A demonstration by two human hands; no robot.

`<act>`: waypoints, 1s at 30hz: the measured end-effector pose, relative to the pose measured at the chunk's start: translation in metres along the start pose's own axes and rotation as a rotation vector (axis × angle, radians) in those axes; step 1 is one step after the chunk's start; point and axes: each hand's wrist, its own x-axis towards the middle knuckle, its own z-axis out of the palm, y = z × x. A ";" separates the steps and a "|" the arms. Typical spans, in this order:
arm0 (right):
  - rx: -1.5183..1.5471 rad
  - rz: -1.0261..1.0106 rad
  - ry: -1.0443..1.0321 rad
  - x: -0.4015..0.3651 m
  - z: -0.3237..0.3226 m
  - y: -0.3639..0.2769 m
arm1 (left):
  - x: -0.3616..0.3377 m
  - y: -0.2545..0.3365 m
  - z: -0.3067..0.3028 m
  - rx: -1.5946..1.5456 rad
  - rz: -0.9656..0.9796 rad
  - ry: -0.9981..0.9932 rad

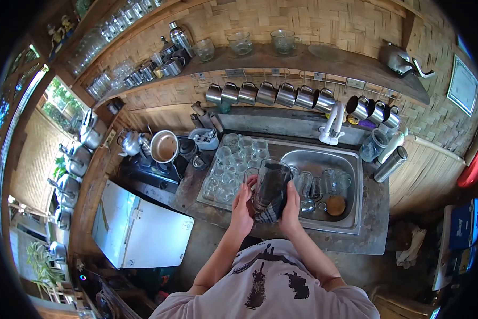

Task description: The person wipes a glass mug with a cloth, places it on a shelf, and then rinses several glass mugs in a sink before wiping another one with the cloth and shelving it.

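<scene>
A large clear glass mug (271, 183) is held up in front of my body, over the front of the counter. My left hand (242, 210) grips it on the side where its handle shows. My right hand (290, 207) is wrapped around the opposite side. Something dark, with a checked pattern near the bottom, shows at the mug; whether it is a cloth inside or behind the glass I cannot make out. Just beyond my hands, several clear glass mugs (236, 159) crowd the drainboard to the left. More glasses (330, 182) lie in the sink basin (354, 186) to the right.
A white faucet (332, 125) rises behind the sink. Steel mugs (267, 94) hang under the wooden shelf (324, 58). A stove (148, 173) with a pot (164, 147) stands at left, near a white chest (159, 234). A steel flask (391, 164) is on the right.
</scene>
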 end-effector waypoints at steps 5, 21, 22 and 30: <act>0.010 -0.109 -0.191 0.006 -0.009 -0.017 | 0.001 -0.011 -0.003 -0.042 -0.140 0.080; -0.337 -0.237 -0.243 -0.007 -0.007 -0.006 | -0.007 -0.001 -0.008 -0.094 -0.329 0.070; -0.340 -0.212 -0.239 -0.012 0.000 -0.016 | -0.006 -0.006 -0.013 -0.116 -0.326 0.072; -0.403 -0.277 -0.320 -0.016 0.002 -0.002 | -0.011 0.006 0.004 -0.177 -0.314 0.076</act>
